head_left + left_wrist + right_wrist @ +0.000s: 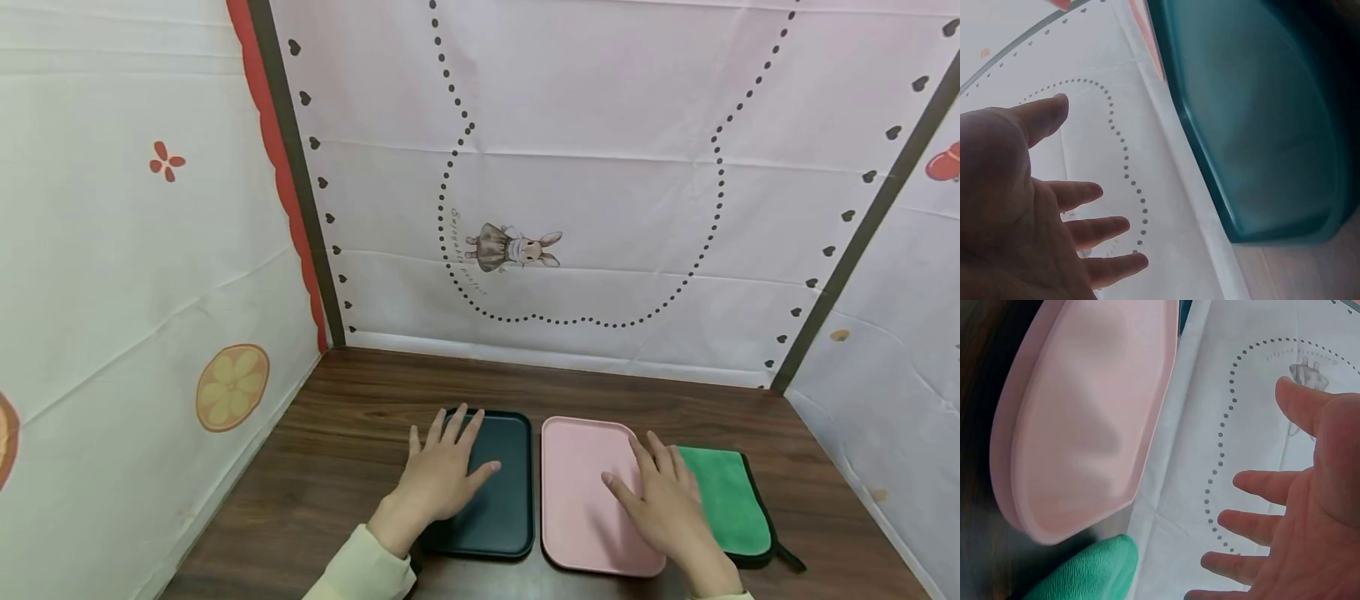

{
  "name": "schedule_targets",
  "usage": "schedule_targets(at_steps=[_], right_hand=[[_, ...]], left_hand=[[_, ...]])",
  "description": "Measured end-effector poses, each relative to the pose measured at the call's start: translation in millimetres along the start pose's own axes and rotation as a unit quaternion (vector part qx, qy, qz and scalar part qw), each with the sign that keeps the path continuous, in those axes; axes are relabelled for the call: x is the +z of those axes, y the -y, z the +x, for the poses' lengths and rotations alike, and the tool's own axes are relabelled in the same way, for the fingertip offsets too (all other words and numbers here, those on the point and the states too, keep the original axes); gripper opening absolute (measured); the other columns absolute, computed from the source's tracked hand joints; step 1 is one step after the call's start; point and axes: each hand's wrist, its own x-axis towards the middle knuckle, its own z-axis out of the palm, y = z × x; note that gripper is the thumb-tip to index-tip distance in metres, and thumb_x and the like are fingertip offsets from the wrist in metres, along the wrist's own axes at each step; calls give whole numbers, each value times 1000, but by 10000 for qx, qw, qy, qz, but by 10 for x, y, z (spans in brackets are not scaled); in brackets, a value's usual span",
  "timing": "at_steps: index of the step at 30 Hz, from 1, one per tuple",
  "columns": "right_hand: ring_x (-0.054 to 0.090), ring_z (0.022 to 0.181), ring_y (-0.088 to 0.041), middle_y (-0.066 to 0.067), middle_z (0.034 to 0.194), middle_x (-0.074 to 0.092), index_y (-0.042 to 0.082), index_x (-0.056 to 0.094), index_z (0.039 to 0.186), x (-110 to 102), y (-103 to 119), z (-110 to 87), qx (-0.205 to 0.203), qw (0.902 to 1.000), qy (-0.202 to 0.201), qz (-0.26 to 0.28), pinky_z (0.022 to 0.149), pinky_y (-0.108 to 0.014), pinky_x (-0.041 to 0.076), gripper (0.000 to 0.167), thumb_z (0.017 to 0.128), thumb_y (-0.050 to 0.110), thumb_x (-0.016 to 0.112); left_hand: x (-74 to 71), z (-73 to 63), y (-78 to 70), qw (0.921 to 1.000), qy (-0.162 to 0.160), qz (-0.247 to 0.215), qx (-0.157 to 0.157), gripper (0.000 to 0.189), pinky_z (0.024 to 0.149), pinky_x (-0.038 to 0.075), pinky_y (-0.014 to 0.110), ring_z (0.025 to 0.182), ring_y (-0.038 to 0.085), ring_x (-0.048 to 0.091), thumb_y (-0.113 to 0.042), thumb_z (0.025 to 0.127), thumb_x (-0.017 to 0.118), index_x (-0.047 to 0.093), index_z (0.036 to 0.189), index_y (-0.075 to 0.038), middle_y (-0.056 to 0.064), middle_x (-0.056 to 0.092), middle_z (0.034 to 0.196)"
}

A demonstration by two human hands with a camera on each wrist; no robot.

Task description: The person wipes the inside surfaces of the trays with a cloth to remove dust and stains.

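Pink tray and dark tray are lying side by side, seemingly 1 per hand, with left hand and right hand hovering above, fingers outstretched, holding nothing, green cloth resting beside the pink tray.

The right hand, fingers spread, shows against a dotted sheet; a pink tray and green cloth lie on the tabletop.

Pale cream-yellow on the left sleeve, loose and softly creased toward its cuff, a dark patch peeking out right beside it! Just a sliver of the right sleeve showing, pale too; left hand bare, right hand bare!
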Motion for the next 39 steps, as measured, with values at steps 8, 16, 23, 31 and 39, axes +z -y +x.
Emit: schedule_targets(at_steps=[8,16,23,31,39], right_hand=[[16,150,-59,-32,166,22,3,36,159,-104,-131,-16,161,9995,283,30,115,-78,18,87,102,67,48],[23,147,-59,-37,162,26,1,39,157,-154,-288,-51,325,9991,287,19,112,-78,25,83,103,63,51],[24,146,-61,-37,161,26,2,39,157,-162,-405,-78,453,9984,321,60,112,-79,25,81,103,61,52],[22,146,-62,-38,162,23,2,37,158,-196,-547,-93,700,9963,487,82,112,-79,24,90,101,70,46],[30,140,-67,-43,156,29,-4,40,154,-244,-708,-87,729,9965,360,-202,105,-80,32,79,104,56,53]], left_hand=[[74,-35,-245,9980,110,-226,584,75,115,35,69,153,42,33,-58,102,56,36,162,-17,13,35,167],[238,-27,-583,9936,460,-229,1007,69,112,46,54,144,32,47,-51,102,62,45,156,-12,8,49,158],[465,80,-790,9911,458,-818,946,60,111,46,50,134,35,55,-32,101,68,51,149,-1,17,56,145],[624,170,-901,9952,226,-791,536,55,104,51,50,122,38,62,-23,98,71,55,143,5,23,63,131],[654,199,-977,9982,88,-460,367,52,90,57,47,108,35,66,-20,95,75,59,137,6,22,65,119]])
